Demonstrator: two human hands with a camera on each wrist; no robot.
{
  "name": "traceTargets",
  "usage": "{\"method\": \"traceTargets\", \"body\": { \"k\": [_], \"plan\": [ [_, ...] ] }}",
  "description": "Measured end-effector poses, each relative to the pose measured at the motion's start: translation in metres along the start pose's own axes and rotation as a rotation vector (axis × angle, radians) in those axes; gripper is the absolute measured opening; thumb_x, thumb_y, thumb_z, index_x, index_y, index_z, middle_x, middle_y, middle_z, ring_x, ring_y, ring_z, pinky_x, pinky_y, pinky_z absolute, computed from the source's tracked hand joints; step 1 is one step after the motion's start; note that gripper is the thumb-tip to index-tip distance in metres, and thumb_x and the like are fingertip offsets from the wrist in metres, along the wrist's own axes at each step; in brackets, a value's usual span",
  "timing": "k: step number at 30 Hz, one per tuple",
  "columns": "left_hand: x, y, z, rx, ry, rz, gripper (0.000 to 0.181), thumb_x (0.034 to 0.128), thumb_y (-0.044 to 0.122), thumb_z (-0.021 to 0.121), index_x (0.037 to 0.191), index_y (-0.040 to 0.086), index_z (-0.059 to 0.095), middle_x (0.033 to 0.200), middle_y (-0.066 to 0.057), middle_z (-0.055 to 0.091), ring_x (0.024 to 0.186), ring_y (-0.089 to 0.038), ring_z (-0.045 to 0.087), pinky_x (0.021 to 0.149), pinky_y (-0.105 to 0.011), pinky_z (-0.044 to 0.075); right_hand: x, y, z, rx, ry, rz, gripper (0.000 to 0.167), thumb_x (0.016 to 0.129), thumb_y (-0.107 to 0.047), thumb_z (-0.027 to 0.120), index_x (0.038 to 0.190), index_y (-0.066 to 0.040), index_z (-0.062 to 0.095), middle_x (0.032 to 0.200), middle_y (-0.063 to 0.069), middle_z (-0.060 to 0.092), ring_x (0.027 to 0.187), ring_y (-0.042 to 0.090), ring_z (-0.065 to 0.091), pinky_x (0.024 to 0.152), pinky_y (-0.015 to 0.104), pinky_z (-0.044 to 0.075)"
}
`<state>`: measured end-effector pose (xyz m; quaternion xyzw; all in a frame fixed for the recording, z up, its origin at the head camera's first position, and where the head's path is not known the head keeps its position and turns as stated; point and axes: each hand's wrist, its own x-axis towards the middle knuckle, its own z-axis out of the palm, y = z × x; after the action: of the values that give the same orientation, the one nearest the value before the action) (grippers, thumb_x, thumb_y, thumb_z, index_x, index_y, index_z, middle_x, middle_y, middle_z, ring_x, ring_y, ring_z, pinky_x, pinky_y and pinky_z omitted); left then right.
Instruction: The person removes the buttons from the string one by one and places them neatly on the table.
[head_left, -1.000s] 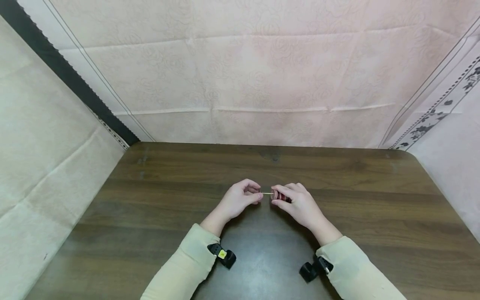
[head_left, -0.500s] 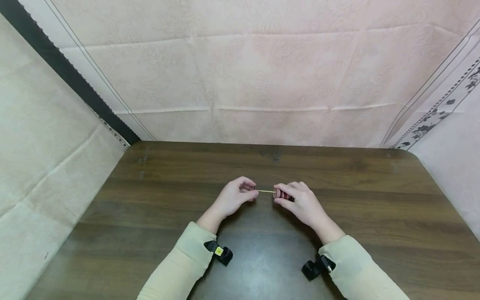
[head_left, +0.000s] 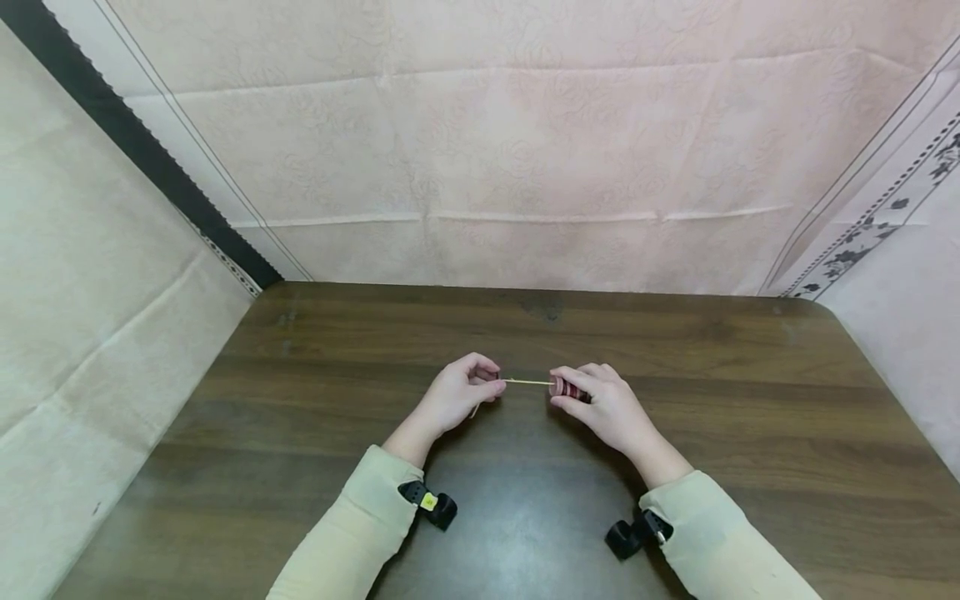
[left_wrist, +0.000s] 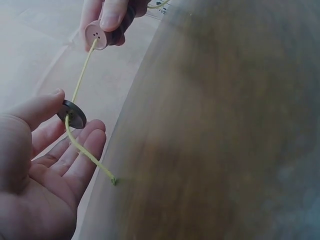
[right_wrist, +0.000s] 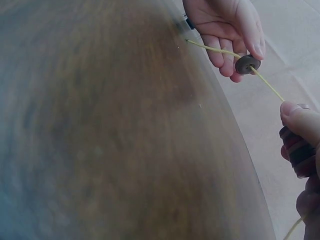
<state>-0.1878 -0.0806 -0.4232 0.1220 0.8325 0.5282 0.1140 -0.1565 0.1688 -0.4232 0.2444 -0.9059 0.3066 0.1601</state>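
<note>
Between thumb and fingers my left hand [head_left: 456, 397] pinches a round dark button [left_wrist: 75, 115]. A yellow cord [left_wrist: 84, 71] passes through it, with the cord's loose end hanging past the fingers. To the right, my right hand [head_left: 606, 410] grips a stack of buttons [right_wrist: 300, 154] in dark, reddish and pale tones, lying side by side on the same cord. The stack's end button, pale pink with several small holes [left_wrist: 95, 35], faces the left hand. A straight stretch of cord spans the gap between the dark button and the stack. Fingers hide part of the stack.
Both hands are above a brown wooden table [head_left: 525, 325]. Pale patterned cloth [head_left: 525, 167] hangs behind it and at both sides. A black wrist camera [head_left: 441, 510] sits on the left sleeve, another camera [head_left: 624, 540] on the right. More cord [right_wrist: 294, 227] trails below the right hand.
The left hand has moved left, away from the right hand, and the cord stretch between them has grown longer. A loose cord end now shows below the left hand. The right hand has shifted slightly right.
</note>
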Motion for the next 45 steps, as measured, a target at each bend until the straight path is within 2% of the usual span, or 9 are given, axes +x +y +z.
{"method": "traceTargets", "body": {
  "k": [9,25,45],
  "plan": [
    [-0.001,-0.007,-0.006,-0.023,0.017,0.011,0.03,0.0864,0.022,0.069,0.11,0.005,0.059,0.095,-0.004,0.064,0.08,-0.014,0.064,0.071,-0.032,0.051,-0.001,0.002,-0.001,-0.01,0.006,-0.01,0.036,0.076,-0.019,0.078,0.11,-0.011,0.07,0.092,0.001,0.063,0.082,0.019,0.049,0.07,0.035,0.041],
    [-0.003,-0.012,-0.022,-0.003,0.051,-0.012,0.029,0.0861,0.021,0.069,0.109,0.005,0.06,0.093,-0.003,0.064,0.079,-0.014,0.063,0.073,-0.032,0.051,-0.001,0.003,-0.003,-0.003,-0.001,-0.005,0.036,0.077,-0.019,0.077,0.112,-0.012,0.069,0.094,0.002,0.063,0.086,0.021,0.051,0.071,0.038,0.043],
    [-0.009,-0.026,-0.038,-0.049,0.101,-0.034,0.028,0.0871,0.015,0.067,0.11,0.0,0.058,0.097,-0.007,0.064,0.082,-0.018,0.065,0.075,-0.032,0.052,-0.002,0.007,0.001,-0.001,0.023,-0.018,0.036,0.076,-0.017,0.078,0.111,-0.01,0.07,0.091,0.001,0.063,0.083,0.02,0.051,0.068,0.035,0.043]
  ]
}}
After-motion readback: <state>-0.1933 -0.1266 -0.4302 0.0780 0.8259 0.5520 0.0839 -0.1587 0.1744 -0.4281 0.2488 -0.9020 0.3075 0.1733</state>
